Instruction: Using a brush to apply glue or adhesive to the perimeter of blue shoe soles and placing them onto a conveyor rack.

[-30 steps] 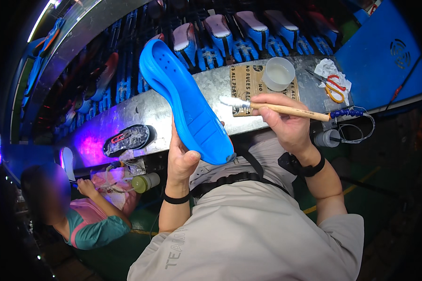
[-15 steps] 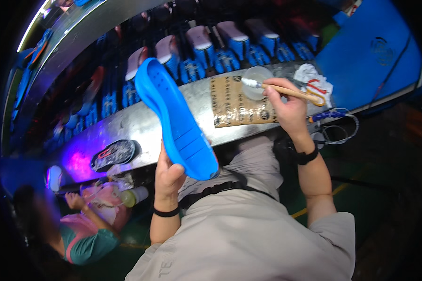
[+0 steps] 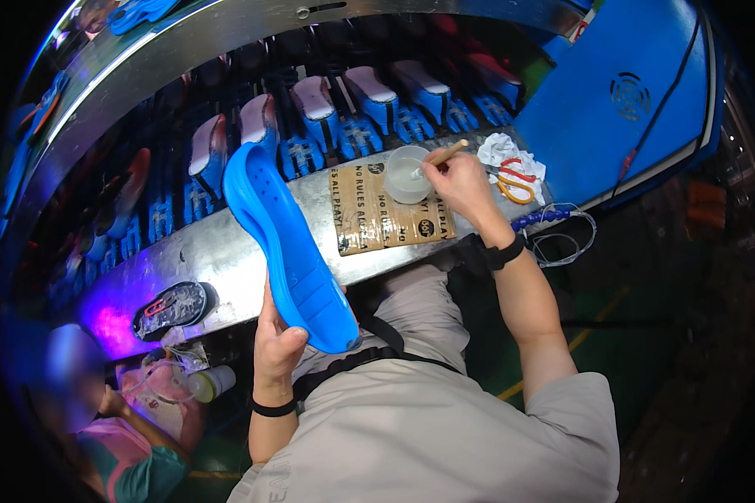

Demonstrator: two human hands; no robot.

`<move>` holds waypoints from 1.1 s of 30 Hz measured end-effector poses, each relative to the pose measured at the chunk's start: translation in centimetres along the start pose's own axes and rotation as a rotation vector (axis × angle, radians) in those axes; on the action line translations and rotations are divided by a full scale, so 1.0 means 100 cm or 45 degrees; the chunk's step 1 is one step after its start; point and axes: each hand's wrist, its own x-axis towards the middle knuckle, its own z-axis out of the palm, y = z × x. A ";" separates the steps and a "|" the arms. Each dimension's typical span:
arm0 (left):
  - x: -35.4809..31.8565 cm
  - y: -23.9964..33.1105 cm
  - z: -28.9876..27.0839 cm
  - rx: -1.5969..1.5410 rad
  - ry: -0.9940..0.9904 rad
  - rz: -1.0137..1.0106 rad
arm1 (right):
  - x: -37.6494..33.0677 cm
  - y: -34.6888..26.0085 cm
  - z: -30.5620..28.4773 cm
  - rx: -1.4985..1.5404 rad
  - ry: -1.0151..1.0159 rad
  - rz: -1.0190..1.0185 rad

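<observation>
My left hand (image 3: 278, 348) grips a blue shoe sole (image 3: 285, 251) by its lower end, thumb over the rim. The sole is tilted upright, its hollow inner side toward me. My right hand (image 3: 461, 186) is closed round the wooden handle of a brush (image 3: 455, 152). Its bristle end dips into a round translucent cup (image 3: 408, 174) holding a pale liquid. Under the cup lies a flat brown cardboard piece (image 3: 377, 220) covered in shiny tape.
A metal ledge (image 3: 226, 243) carries a dark shoe sole (image 3: 173, 311) at left. Crumpled white tissue (image 3: 502, 151) and orange-handled scissors (image 3: 518, 186) lie at right. Beyond, shoe forms (image 3: 315, 99) stand in a row. At lower left sits another person (image 3: 143, 453). A blue machine panel (image 3: 625, 92) rises at right.
My right hand has turned the brush and lowered its white-coated bristles into the cup. My left hand still holds the sole. The whole view has shifted slightly.
</observation>
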 end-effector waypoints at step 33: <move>0.001 0.005 -0.010 -0.126 -0.100 0.038 | -0.063 -0.119 0.015 0.757 -0.215 -0.689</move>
